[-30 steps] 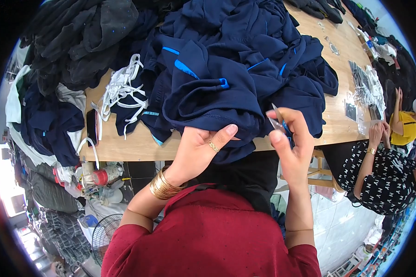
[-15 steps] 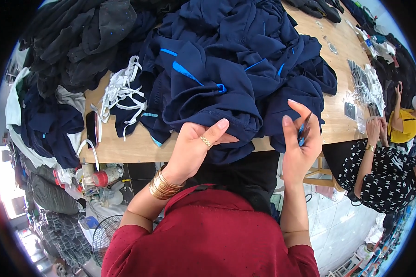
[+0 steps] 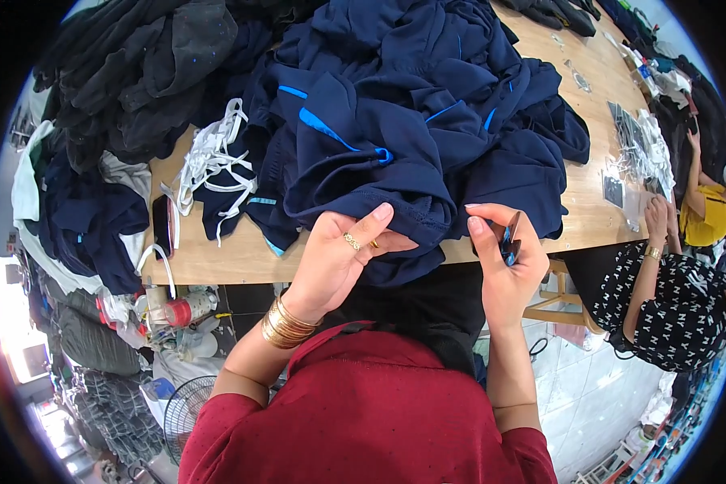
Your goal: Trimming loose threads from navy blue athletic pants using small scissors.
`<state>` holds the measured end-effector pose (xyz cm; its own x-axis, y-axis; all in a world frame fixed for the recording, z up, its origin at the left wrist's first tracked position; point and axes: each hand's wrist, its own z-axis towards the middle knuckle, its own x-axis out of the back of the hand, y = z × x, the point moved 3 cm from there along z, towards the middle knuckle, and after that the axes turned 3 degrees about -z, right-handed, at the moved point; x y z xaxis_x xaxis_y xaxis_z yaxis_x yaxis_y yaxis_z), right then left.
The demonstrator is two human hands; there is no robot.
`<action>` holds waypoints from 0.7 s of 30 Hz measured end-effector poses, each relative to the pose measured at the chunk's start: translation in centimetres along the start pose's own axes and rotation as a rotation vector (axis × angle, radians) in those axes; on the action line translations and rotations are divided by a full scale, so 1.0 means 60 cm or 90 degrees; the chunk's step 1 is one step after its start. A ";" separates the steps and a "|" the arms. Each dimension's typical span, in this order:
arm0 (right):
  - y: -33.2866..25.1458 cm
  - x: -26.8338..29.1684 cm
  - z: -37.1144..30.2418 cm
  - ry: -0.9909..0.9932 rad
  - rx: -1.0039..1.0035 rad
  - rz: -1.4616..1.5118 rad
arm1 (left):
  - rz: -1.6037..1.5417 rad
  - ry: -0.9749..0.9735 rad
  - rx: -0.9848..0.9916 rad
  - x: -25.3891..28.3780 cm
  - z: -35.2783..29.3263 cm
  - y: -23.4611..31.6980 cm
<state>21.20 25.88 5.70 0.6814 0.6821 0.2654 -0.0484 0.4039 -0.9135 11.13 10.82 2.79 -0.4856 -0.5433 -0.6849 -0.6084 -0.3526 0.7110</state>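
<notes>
A navy garment [image 3: 355, 173] with bright blue trim and a small blue loop lies bunched at the table's front edge. My left hand [image 3: 331, 262] is closed on its stitched hem, thumb on top and fingers partly hidden under the cloth. To the right, my right hand [image 3: 510, 278] is held apart from the hem. Small dark thread snips [image 3: 511, 242] with some blue on them sit in its curled fingers. Its thumb and forefinger reach toward the hem with their tips close together; whether a thread is between them I cannot make out.
More navy garments [image 3: 427, 48] heap behind, with black clothes [image 3: 145, 73] at far left. White cords [image 3: 214, 165] and a phone [image 3: 163, 226] lie on the wooden table [image 3: 210, 262]. A co-worker in a patterned black top [image 3: 669, 302] sits at right; a fan [image 3: 189, 419] stands lower left.
My right hand has moved left toward the hem, its thumb and forefinger drawing nearer together. The snips turned with it. My left hand has hardly moved and keeps hold of the garment.
</notes>
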 end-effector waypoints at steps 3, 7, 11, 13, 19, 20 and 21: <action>-0.001 0.002 0.001 0.006 0.010 -0.003 | -0.023 0.000 0.004 -0.001 0.000 0.001; -0.011 0.001 -0.003 -0.038 0.074 -0.121 | -0.025 0.001 0.007 -0.002 0.002 -0.003; -0.008 -0.004 -0.001 -0.009 0.174 -0.117 | -0.013 0.006 0.014 -0.010 0.001 0.001; 0.002 -0.005 0.000 -0.037 0.121 -0.091 | -0.013 0.005 0.019 -0.009 0.002 -0.002; 0.041 -0.022 0.014 -0.154 -0.187 0.061 | 0.137 0.057 -0.032 -0.002 -0.004 -0.020; 0.045 -0.024 0.012 -0.158 -0.187 0.062 | 0.119 0.070 -0.012 0.004 -0.006 -0.025; 0.046 -0.022 0.011 -0.122 -0.177 0.072 | 0.102 0.083 0.008 0.009 -0.009 -0.030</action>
<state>19.67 26.48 3.01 0.5327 0.8256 0.1860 0.1020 0.1556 -0.9825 12.30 10.76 1.23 -0.4914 -0.6864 -0.5361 -0.5387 -0.2442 0.8064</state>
